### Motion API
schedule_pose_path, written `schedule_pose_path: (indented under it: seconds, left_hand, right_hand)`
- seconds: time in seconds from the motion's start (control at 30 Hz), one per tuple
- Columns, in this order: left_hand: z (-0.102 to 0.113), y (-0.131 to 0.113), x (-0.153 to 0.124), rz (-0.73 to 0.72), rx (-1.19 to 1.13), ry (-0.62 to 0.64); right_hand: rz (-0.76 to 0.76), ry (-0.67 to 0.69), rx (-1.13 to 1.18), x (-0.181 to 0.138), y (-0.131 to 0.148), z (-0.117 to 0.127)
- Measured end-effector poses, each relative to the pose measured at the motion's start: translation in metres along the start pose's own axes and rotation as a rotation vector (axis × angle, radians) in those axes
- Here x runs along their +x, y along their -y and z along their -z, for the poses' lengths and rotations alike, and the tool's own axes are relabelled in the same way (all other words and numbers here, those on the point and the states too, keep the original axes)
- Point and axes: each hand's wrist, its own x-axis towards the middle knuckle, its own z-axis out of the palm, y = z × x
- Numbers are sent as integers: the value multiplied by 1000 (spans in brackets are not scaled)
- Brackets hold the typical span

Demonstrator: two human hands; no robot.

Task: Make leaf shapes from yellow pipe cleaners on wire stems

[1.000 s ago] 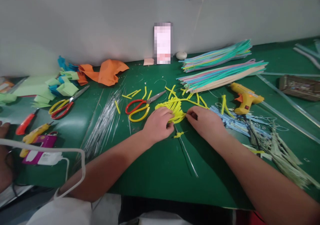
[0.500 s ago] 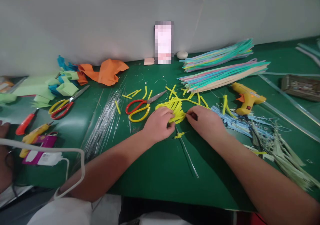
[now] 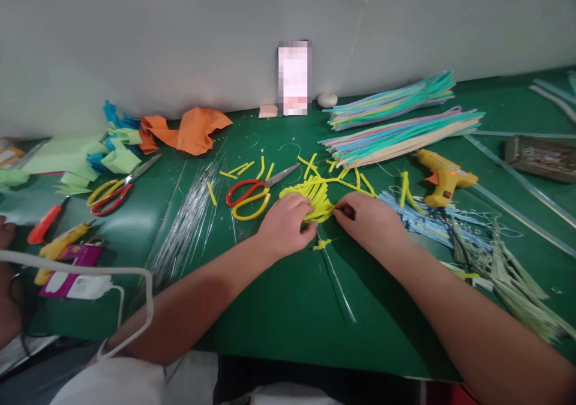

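While the left hand grips a yellow chenille-stem cluster lying between both hands, the right hand pinches at its right edge; thin wires slant below, nearward and rightward.

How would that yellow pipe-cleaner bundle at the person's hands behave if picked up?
The yellow pipe-cleaner bundle would probably be light for its size, being made of slender strands. It likely bends easily yet keeps its shape, since its strands lie in curves. The long, thin wires trailing from beneath it may flex or wobble.
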Motion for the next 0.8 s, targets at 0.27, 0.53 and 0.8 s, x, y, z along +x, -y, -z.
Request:
schedule_pose_path:
  seconds: [0.27,0.53,0.8]
  left_hand:
    - [-1,-18,16,217,229,129]
    - [-1,-22,19,208,303,134]
    - [-3,-18,17,152,330,138]
  right_hand:
    - [-43,15,-13,0,3,-1]
    - [-43,11,-34,0,4,-1]
    - [-48,6,-24,-2,5,0]
